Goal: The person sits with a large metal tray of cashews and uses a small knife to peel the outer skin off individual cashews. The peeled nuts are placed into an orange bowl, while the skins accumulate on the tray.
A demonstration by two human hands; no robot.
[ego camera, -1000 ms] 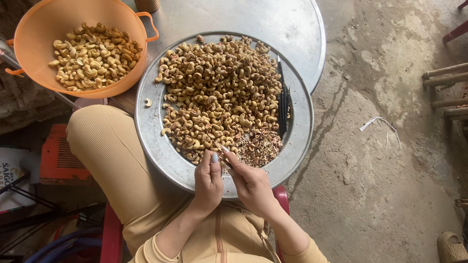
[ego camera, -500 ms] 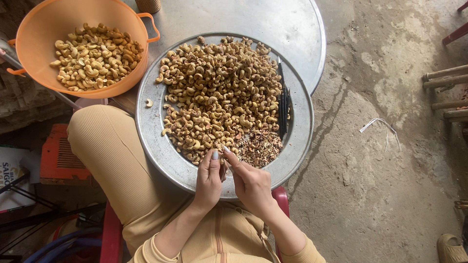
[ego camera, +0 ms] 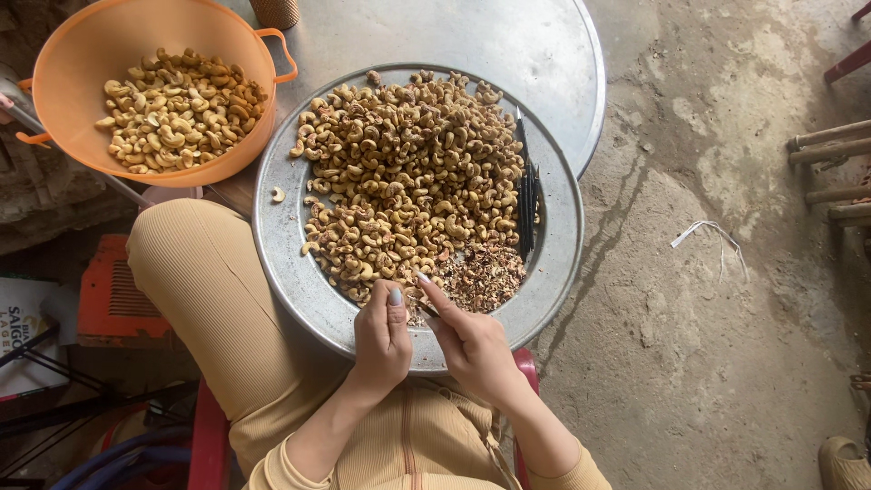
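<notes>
From my feed, both hands sit at the near rim of the round metal tray [ego camera: 288, 272]. The left hand [ego camera: 381, 340] is curled with thumb up, pinching what I take for a cashew between the fingertips, but it's too small to make out. The right hand [ego camera: 472, 340] is clenched around a thin dark tool [ego camera: 428, 311] pointing at that spot. Just beyond the fingers lies the cashew pile [ego camera: 408, 172], tan, curved and blotchy, with a patch of brown skin flakes [ego camera: 481, 277] to its right. Bare metal shows along the tray's right edge. An orange basin [ego camera: 63, 73] of paler cashews sits far left.
</notes>
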